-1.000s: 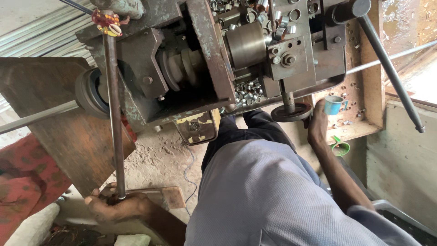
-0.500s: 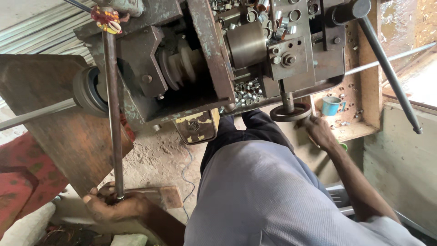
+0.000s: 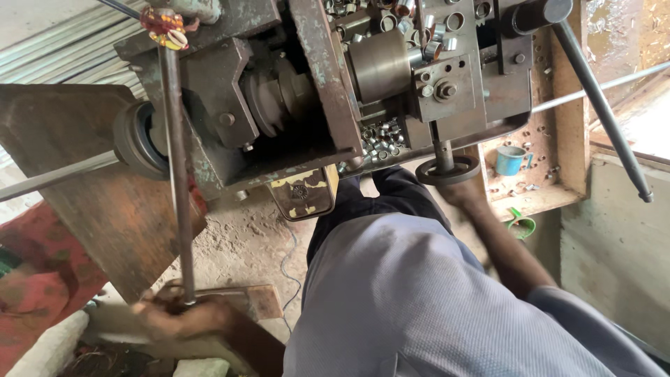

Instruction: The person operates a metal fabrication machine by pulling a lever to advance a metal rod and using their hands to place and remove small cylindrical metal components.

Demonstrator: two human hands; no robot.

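- Machine (image 3: 293, 98): large grey-green metal body w/ worn paint, pulley grooves at centre, a round steel drum toward upper right; fills the top of the view, above the person's lap.
- Rusty plate (image 3: 91, 202): broad brown sheet leaning at left, under the machine's round end cap; vertical lever runs in front of it.
- Vertical lever (image 3: 178, 181): long thin dark rod, slightly rust-toned, red-yellow thread tied at its top; drops from the machine's upper-left corner down to the left hand.
- Left hand (image 3: 183, 318): at bottom left, blurred; fingers wrapped round the lower end of the vertical lever — closed on it, rod rising straight out of the fist.
- Handwheel (image 3: 447, 169): small dark round wheel on a short upright shaft, below the machine's right block; lies flat-on, rim facing down.
- Right hand (image 3: 466, 194): reaches up from the grey sleeve, just beneath the handwheel, touching its rim from below; whether fingers are curled round the rim or merely pressed — cannot tell, wheel hides them.
- Blue cup (image 3: 511, 160): small, on wooden ledge right of the handwheel, apart from the hand.
- Metal rings (image 3: 380, 136): tiny shiny pcs heaped in machine tray, left of the handwheel.
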